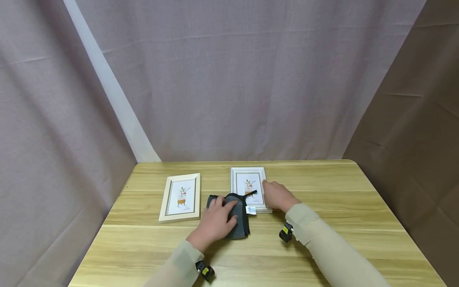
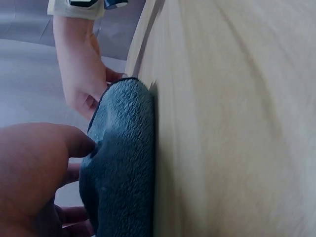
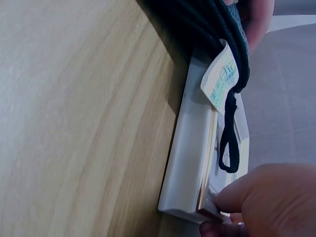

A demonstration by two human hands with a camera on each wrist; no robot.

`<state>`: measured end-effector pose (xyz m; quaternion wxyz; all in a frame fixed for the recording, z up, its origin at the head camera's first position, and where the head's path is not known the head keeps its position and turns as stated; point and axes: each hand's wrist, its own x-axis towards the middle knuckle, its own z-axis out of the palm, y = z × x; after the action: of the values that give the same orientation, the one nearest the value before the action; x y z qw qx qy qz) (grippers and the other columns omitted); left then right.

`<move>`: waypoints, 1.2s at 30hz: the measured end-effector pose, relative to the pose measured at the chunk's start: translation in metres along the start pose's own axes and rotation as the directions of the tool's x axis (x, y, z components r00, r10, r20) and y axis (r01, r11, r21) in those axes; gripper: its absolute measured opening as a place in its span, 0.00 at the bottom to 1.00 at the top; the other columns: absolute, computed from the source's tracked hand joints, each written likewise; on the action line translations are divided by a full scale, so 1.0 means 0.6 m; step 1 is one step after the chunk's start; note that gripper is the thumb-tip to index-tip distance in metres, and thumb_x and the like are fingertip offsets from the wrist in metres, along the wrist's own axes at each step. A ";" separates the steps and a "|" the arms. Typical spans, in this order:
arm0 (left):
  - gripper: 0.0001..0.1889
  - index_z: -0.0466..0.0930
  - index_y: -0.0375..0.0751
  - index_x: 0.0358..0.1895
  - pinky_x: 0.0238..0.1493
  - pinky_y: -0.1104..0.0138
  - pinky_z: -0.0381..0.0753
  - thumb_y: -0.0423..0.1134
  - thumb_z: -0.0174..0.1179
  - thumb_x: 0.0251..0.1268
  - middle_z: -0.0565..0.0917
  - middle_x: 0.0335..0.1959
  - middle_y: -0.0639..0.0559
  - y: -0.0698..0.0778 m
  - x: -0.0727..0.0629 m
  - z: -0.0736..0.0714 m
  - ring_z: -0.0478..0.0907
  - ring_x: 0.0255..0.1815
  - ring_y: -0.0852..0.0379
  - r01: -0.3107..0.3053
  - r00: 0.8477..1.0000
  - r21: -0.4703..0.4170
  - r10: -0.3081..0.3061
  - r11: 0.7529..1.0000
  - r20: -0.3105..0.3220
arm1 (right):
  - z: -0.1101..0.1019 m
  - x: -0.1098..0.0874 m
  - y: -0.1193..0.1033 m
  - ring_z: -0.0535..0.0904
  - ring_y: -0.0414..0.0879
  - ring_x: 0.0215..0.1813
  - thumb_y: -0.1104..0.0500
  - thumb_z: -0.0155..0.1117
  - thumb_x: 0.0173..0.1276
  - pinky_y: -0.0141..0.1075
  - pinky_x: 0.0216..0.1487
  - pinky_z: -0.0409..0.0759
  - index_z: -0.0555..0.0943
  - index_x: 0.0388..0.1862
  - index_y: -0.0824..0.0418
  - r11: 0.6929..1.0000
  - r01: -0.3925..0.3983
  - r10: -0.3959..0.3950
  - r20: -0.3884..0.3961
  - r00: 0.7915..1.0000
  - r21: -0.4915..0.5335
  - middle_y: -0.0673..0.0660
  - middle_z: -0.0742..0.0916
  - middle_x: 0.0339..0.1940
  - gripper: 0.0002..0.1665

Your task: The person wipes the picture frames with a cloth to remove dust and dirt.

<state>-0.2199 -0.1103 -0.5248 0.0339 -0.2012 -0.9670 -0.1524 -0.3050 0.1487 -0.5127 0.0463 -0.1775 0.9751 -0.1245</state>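
Observation:
A folded grey cloth (image 1: 237, 227) with dark edging, a black hanging loop (image 3: 229, 148) and a white label (image 3: 222, 79) lies on the wooden table. My left hand (image 1: 216, 221) rests on its top, fingers spread; in the left wrist view the thumb (image 2: 76, 140) dents its fuzzy surface. Behind the cloth lies a white picture frame (image 1: 247, 170) with a plant print, its lower left part covered by the cloth. My right hand (image 1: 279, 196) pinches the frame's right side, thumb and fingers at a corner in the right wrist view.
A cream picture frame (image 1: 198, 199) with a similar print lies face up to the left. Grey curtains (image 1: 229, 87) hang behind the table (image 1: 322, 183), and a brown one (image 1: 419, 119) hangs at the right. A small black device (image 1: 285, 232) is worn at each wrist.

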 end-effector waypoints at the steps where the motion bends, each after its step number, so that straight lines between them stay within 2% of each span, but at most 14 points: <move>1: 0.27 0.79 0.53 0.79 0.52 0.44 0.82 0.52 0.62 0.82 0.78 0.66 0.39 -0.003 0.001 -0.001 0.76 0.60 0.42 -0.008 1.000 -0.011 0.008 1.000 -0.012 | 0.000 0.000 0.001 0.87 0.58 0.38 0.70 0.58 0.72 0.53 0.43 0.89 0.77 0.67 0.80 1.000 0.009 -0.009 -0.001 1.000 -0.006 0.69 0.88 0.37 0.26; 4: 0.26 0.80 0.52 0.78 0.55 0.46 0.83 0.52 0.63 0.83 0.78 0.63 0.38 -0.012 0.003 -0.003 0.77 0.59 0.42 -0.033 0.998 -0.040 0.031 0.999 -0.060 | -0.002 -0.002 0.004 0.89 0.62 0.42 0.68 0.58 0.74 0.56 0.49 0.89 0.77 0.67 0.79 0.999 0.035 -0.035 -0.006 0.999 -0.004 0.70 0.88 0.38 0.25; 8: 0.22 0.85 0.51 0.72 0.53 0.51 0.82 0.49 0.67 0.81 0.79 0.55 0.43 -0.021 0.002 -0.006 0.76 0.51 0.47 -0.073 0.992 -0.052 0.067 0.996 -0.110 | -0.003 -0.004 0.006 0.90 0.66 0.50 0.67 0.60 0.77 0.58 0.56 0.87 0.74 0.71 0.80 0.999 0.047 -0.048 0.006 0.999 0.015 0.74 0.90 0.45 0.28; 12: 0.19 0.88 0.51 0.68 0.49 0.55 0.81 0.48 0.68 0.81 0.78 0.47 0.49 -0.025 0.002 -0.006 0.74 0.44 0.53 -0.108 0.991 -0.058 0.102 0.992 -0.087 | -0.002 -0.004 0.009 0.89 0.66 0.53 0.66 0.61 0.79 0.58 0.60 0.86 0.70 0.77 0.82 0.999 0.050 -0.050 0.015 0.999 0.018 0.76 0.89 0.51 0.33; 18: 0.17 0.88 0.49 0.68 0.47 0.56 0.80 0.45 0.67 0.82 0.77 0.46 0.50 -0.023 0.006 -0.005 0.73 0.43 0.54 -0.122 0.992 -0.057 0.119 0.991 -0.051 | 0.003 -0.003 0.012 0.88 0.69 0.56 0.65 0.62 0.80 0.59 0.62 0.85 0.69 0.78 0.82 0.999 0.044 -0.044 0.014 0.999 0.010 0.77 0.88 0.55 0.34; 31: 0.16 0.89 0.47 0.67 0.43 0.59 0.76 0.42 0.66 0.83 0.71 0.41 0.52 -0.012 0.015 0.017 0.69 0.41 0.53 -0.124 0.986 -0.024 0.121 0.992 -0.119 | 0.000 -0.007 0.015 0.88 0.69 0.56 0.64 0.62 0.81 0.59 0.63 0.85 0.66 0.79 0.84 0.998 0.062 -0.062 0.011 0.998 0.029 0.78 0.88 0.54 0.36; 36: 0.17 0.89 0.46 0.67 0.41 0.61 0.74 0.42 0.67 0.82 0.70 0.42 0.51 -0.008 0.020 0.021 0.67 0.42 0.52 -0.122 0.986 -0.011 0.120 0.993 -0.118 | 0.002 -0.006 0.015 0.88 0.70 0.57 0.64 0.62 0.81 0.60 0.63 0.84 0.65 0.79 0.84 0.997 0.064 -0.065 0.018 0.998 0.035 0.79 0.88 0.54 0.36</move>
<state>-0.2330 -0.1060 -0.5367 0.0978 -0.2504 -0.9480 -0.1703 -0.3046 0.1577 -0.5159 0.0546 -0.2092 0.9661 -0.1409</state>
